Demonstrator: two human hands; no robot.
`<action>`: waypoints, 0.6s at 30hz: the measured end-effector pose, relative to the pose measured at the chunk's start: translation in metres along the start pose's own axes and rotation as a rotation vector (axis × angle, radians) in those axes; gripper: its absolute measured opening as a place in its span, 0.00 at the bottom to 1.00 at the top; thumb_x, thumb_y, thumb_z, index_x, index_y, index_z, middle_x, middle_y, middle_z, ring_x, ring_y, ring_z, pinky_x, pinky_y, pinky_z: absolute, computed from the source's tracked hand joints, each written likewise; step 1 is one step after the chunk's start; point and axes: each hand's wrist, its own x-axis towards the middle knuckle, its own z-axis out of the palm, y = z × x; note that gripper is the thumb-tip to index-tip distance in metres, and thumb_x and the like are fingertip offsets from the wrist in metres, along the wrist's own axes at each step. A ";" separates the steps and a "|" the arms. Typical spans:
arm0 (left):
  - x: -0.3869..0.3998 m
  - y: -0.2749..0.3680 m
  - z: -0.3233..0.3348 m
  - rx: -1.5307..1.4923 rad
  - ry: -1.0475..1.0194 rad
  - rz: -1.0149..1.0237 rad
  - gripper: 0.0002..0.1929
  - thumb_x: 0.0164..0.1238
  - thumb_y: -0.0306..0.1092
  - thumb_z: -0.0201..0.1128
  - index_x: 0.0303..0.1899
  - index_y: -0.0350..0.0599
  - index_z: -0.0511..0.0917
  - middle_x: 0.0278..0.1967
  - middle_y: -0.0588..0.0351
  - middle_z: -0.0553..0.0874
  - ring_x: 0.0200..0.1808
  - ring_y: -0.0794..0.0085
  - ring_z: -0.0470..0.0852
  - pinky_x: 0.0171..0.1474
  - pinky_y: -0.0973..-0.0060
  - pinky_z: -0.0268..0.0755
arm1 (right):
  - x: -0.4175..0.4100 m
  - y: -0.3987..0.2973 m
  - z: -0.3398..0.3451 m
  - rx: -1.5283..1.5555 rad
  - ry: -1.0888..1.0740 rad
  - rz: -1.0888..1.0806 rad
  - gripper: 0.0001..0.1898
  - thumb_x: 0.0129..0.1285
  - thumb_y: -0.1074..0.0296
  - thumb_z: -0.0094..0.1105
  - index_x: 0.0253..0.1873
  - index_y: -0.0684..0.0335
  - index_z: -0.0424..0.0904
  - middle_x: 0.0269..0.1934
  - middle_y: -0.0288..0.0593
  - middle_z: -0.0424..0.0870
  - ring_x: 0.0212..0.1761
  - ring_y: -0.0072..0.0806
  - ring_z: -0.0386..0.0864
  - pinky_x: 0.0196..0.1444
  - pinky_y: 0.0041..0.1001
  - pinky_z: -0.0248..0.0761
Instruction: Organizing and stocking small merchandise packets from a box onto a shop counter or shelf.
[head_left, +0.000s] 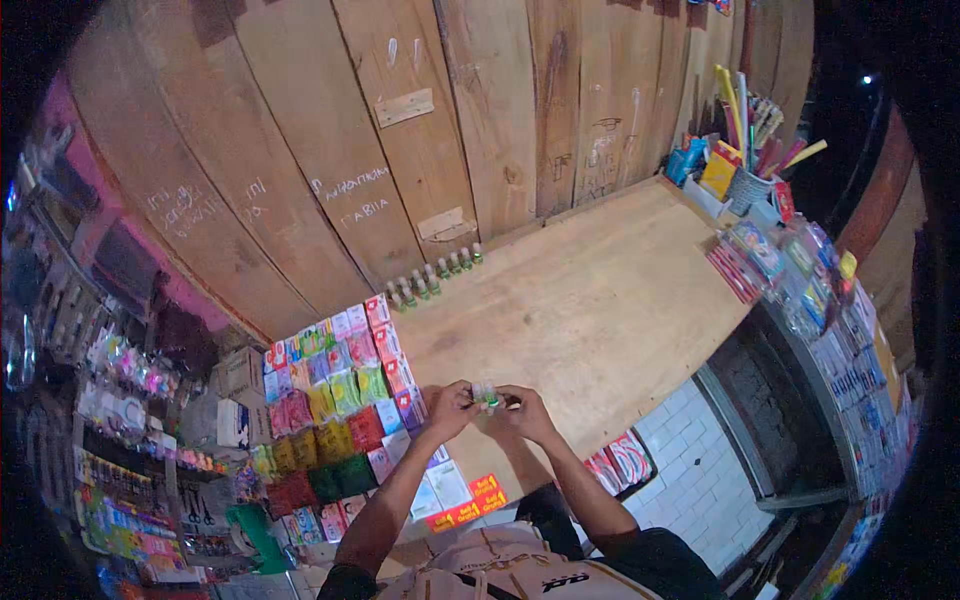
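Both my hands meet over the near part of a wooden table (592, 300), around a few small glass bottles (484, 393) with whitish caps and green contents. My left hand (453, 411) grips them from the left, and my right hand (527, 412) is at their right side with its fingers bent in. Whether the right fingers press on the bottles is too small to tell. More such small bottles (431, 279) stand upright in short rows at the table's back edge, against the plank wall. Rows of colourful packets and boxes (330, 405) lie left of my hands.
A wall of wooden planks (495, 112) with chalk writing rises behind the table. At the back right stands a basket (748, 192) with rolled items, near plastic-wrapped packs (787, 262). Shelves of small goods (127, 465) line the left. White floor tiles (697, 450) show at the lower right.
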 end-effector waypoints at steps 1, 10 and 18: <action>0.015 -0.006 -0.007 0.008 0.015 -0.007 0.11 0.58 0.23 0.68 0.41 0.35 0.77 0.35 0.54 0.85 0.36 0.76 0.85 0.38 0.78 0.77 | 0.019 -0.011 0.001 0.030 -0.030 0.017 0.18 0.52 0.78 0.66 0.49 0.69 0.81 0.37 0.37 0.84 0.37 0.21 0.79 0.43 0.24 0.74; 0.159 0.023 -0.050 0.494 0.069 0.091 0.12 0.46 0.32 0.73 0.35 0.46 0.83 0.31 0.53 0.83 0.38 0.64 0.83 0.41 0.72 0.74 | 0.177 0.020 -0.025 0.049 -0.072 0.091 0.16 0.53 0.81 0.62 0.50 0.68 0.80 0.37 0.38 0.85 0.39 0.21 0.80 0.44 0.23 0.74; 0.242 0.003 -0.103 0.753 0.193 0.052 0.11 0.48 0.30 0.66 0.37 0.47 0.82 0.29 0.48 0.85 0.34 0.55 0.83 0.40 0.61 0.73 | 0.270 0.005 -0.013 0.011 -0.030 0.047 0.10 0.60 0.73 0.64 0.46 0.68 0.82 0.37 0.38 0.84 0.36 0.20 0.79 0.38 0.23 0.74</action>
